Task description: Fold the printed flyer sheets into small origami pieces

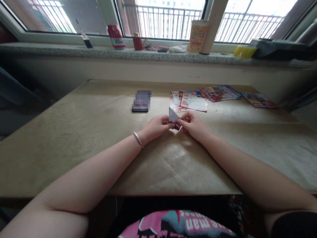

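Between both hands is a small piece of folded paper (174,116), pale on its pointed upper part and dark with a printed pattern lower down. My left hand (159,126) pinches its left lower side between thumb and fingers; a silver bangle circles that wrist. From the other side, my right hand (191,122) grips the right edge, thumb on the near face. Just beyond the hands lie several red-and-white printed sheets (193,101), overlapping on the table. A dark phone (141,101) rests to the left of them, its screen blurred.
The tan tabletop (74,138) reaches the wall below the window. Colourful leaflets (220,93) are stacked at the back right, with another small pile (259,99) beside them. On the stone sill (99,53) stand a red can (116,37), a red bottle (137,42) and a patterned cup (197,36).
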Available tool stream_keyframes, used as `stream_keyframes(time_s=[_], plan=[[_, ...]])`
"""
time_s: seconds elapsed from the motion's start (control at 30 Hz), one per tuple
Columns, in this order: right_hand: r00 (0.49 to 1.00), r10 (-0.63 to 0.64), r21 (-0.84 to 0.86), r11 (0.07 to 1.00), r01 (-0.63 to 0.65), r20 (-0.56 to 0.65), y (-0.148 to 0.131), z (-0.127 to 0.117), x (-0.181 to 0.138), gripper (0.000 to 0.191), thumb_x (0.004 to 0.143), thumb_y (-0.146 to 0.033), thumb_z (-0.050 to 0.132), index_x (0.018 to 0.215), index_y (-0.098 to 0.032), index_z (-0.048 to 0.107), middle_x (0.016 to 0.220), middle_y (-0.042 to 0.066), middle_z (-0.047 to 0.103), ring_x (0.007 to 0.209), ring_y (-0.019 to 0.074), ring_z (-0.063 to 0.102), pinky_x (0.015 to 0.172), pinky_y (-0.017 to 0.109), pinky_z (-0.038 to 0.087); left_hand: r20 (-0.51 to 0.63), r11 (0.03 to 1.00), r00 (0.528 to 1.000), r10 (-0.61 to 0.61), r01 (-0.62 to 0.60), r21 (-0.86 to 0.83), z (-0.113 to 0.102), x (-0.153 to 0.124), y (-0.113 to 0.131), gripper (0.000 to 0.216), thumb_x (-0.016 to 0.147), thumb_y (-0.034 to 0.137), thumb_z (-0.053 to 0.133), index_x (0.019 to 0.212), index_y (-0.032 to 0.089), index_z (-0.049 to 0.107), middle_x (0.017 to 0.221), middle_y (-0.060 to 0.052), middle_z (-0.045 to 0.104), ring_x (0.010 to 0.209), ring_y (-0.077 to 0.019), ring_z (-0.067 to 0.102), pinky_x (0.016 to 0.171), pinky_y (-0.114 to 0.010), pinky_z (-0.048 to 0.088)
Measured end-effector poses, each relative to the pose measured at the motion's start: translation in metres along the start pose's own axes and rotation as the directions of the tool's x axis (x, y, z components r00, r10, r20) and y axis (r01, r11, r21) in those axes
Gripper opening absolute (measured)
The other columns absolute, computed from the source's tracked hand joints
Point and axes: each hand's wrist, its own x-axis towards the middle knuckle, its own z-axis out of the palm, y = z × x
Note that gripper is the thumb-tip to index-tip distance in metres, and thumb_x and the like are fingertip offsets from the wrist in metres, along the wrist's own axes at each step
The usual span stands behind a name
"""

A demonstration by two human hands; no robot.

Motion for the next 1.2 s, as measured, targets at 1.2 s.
stream_keyframes(time_s=[1.2], plan=[[0.977, 0.059, -0.32, 0.947, 0.011, 0.206, 0.0044, -0.0017, -0.001, 0.013, 0.075, -0.028, 0.069, 0.08, -0.021, 0.06, 0.073, 0.001, 0.073, 0.067, 0.0169, 0.068, 0.059, 0.026, 0.046, -0.286, 0.963, 0.946, 0.152, -0.076, 0.259, -0.009, 0.0002, 0.0042, 0.038, 0.088, 0.049, 0.051, 0.066, 0.018, 0.049, 0.062, 0.001, 0.05, 0.064, -0.0127, 0.048, 0.064, -0.024, 0.042]])
